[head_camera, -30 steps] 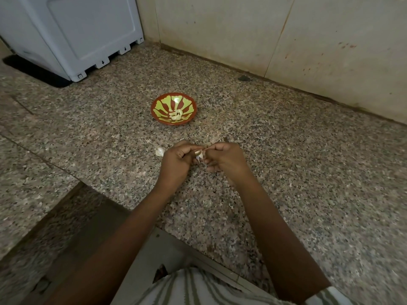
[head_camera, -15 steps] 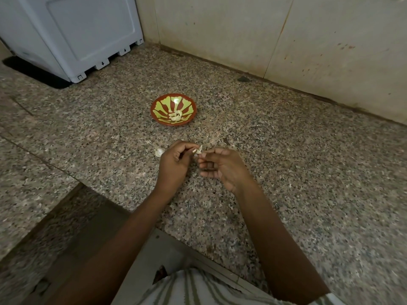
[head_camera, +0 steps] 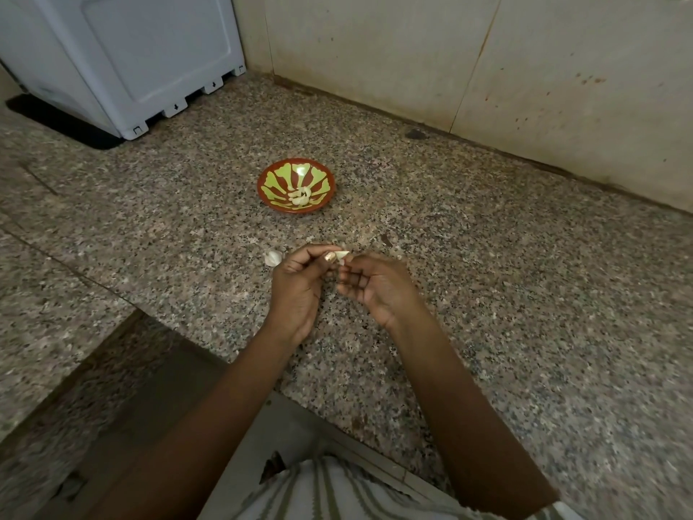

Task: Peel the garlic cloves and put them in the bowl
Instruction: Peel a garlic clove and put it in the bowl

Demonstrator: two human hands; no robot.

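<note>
Mid-task: several peeled cloves sit in the red-and-green patterned bowl mid-counter, the left hand and right hand pinch one pale garlic clove between them, and a white unpeeled garlic piece waits beside the left hand.

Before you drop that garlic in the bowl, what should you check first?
1. Grip on the clove: ok, left hand and right hand pinch it.
2. Skin all off: cannot tell, too small.
3. Is the bowl upright and near: ok.
4. Room inside: ok, only a few peeled cloves there.
5. More to peel: ok, a garlic piece lies on the counter.
</note>
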